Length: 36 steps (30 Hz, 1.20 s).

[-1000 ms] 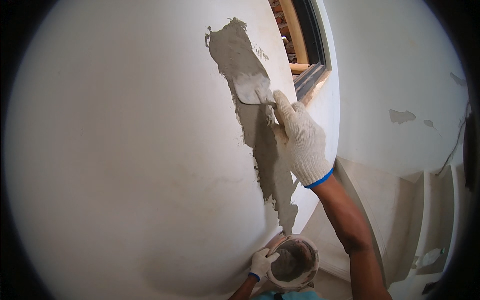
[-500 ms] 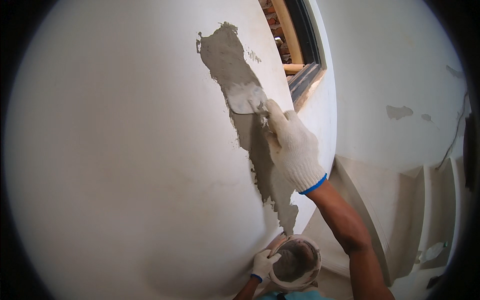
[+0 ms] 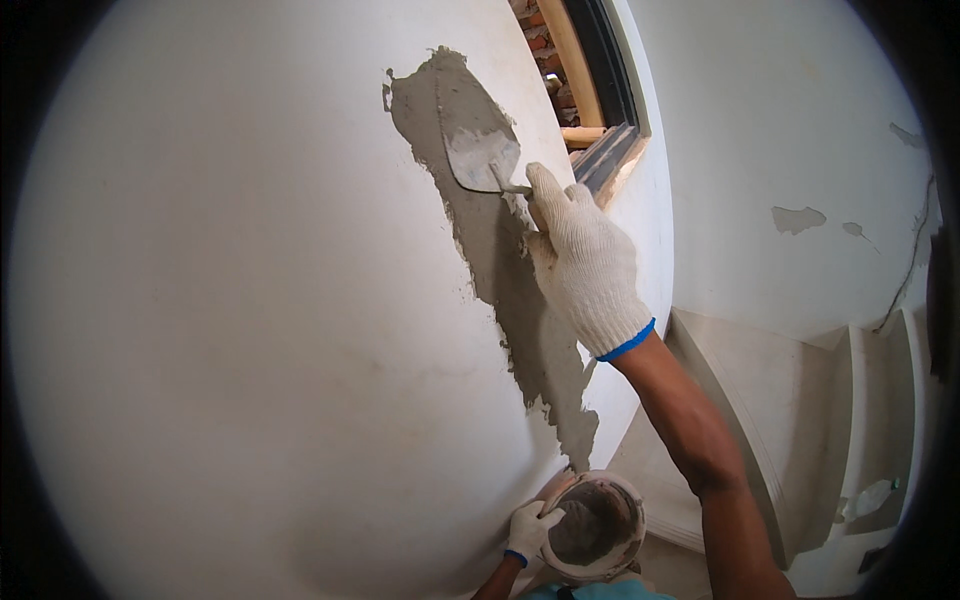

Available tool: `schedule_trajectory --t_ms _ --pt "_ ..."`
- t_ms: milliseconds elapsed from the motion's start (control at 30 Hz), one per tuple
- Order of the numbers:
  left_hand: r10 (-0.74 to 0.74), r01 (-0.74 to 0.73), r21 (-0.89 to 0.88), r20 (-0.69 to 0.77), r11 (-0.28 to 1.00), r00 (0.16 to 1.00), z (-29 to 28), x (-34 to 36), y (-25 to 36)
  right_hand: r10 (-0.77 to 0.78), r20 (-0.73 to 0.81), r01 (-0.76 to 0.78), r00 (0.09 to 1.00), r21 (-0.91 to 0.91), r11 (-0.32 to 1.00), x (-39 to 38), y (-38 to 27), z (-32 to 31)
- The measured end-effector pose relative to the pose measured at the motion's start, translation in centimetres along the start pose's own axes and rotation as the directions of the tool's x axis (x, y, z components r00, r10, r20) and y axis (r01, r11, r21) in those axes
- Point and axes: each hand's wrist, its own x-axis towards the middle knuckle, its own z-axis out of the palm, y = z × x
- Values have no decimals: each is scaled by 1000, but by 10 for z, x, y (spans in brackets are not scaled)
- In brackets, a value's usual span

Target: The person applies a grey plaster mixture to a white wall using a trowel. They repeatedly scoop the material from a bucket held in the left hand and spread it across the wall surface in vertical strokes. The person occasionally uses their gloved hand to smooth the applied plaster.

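Observation:
My right hand [image 3: 592,262], in a white knit glove with a blue cuff, grips the handle of a trowel [image 3: 482,160]. The trowel's blade lies against a long strip of wet grey mortar [image 3: 520,300] on the white wall [image 3: 250,300]. The strip is ragged at its edges and runs from the upper middle down to the bucket. My left hand [image 3: 529,530], gloved the same way, is closed on the rim of a round bucket [image 3: 636,530] beside the wall. Grey mortar [image 3: 590,525] coats the inside of the bucket.
A window opening [image 3: 610,90] with a dark frame is at the upper right, bricks behind it. White stairs [image 3: 740,400] curve down at the right. A clear plastic bottle [image 3: 868,498] lies on a step. The right wall [image 3: 780,130] has peeled patches and a crack.
My right hand and the trowel have moved slightly up along the mortar strip, and the blade now shows more of its face. My left hand still holds the bucket.

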Motion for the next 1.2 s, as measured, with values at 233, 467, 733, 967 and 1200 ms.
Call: schedule_trajectory --t_ms 233,467,733,967,1200 --pt "-82 82 -118 4 990 997 3 -3 -1 51 41 -51 998 -7 999 -31 21 -2" --pt "-38 38 -14 17 999 999 -1 -3 16 -49 31 47 998 58 997 -14 -17 -19" --pt "-115 117 -182 18 976 993 7 -2 8 57 118 -53 991 -34 998 -48 11 -22" --pt "-39 39 -24 26 999 999 0 0 6 -81 -15 82 997 91 993 -8 -13 -22" --pt "-41 43 -53 34 998 999 2 2 -4 45 89 -41 995 -44 998 -22 -6 -13"
